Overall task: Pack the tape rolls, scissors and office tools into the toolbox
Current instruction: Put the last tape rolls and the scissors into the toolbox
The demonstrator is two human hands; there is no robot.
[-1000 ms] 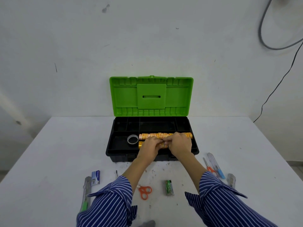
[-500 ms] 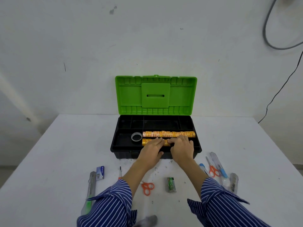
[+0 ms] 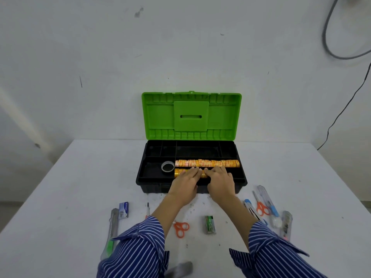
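On the white bench (image 3: 84,187) the open toolbox (image 3: 191,117) holds a grey tape ring (image 3: 167,166) on the left, then two orange tape rows, with the left hand (image 3: 185,184) and right hand (image 3: 220,184) pressing flat, straight fingers on the near row (image 3: 178,173).

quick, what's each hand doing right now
left hand: open, fingers flat on the front tape row
right hand: open, fingers flat on the same row

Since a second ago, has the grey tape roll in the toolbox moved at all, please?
No. The grey tape roll still sits at the left end of the far orange tape row, in the toolbox; only the camera shifted.
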